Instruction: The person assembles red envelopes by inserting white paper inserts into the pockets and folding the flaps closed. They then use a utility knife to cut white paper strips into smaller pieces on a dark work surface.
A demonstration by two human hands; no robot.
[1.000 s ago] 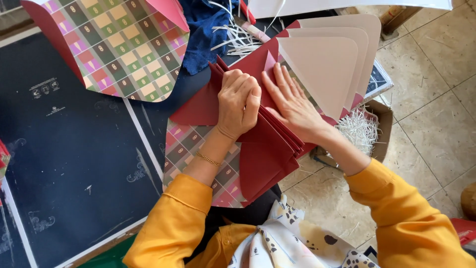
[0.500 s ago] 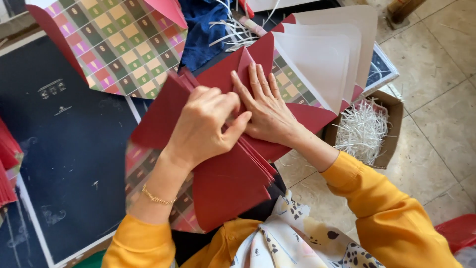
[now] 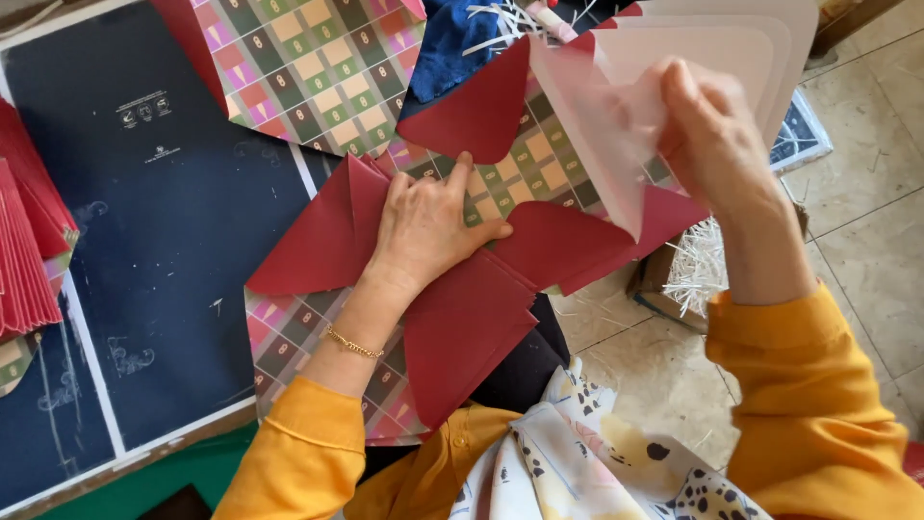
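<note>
— Across the left of the frame, the dark blue worktop (image 3: 144, 241) is carrying everything, and the unfolded envelope blank (image 3: 462, 289), dark red with a chequered inside, is lying spread at the centre, partly off the near edge. How is she keeping it steady?

— The left hand (image 3: 423, 226) is pressing flat on it, fingers spread and gripping nothing. I'd judge that pressing right at the crease matters most, so the flaps don't spring up.

— And the pale liner sheet (image 3: 626, 116)?

— Upper right of the frame, the right hand (image 3: 717, 144) is pinching it closed, lifted above the blank. To my eye it's best lowered with its point matched to the top flap, squarely, before any smoothing.

— Anything close by?

— Another patterned sheet (image 3: 308, 67) at the top, and a stack of folded red envelopes (image 3: 29, 241) at the left edge, well apart.
</note>
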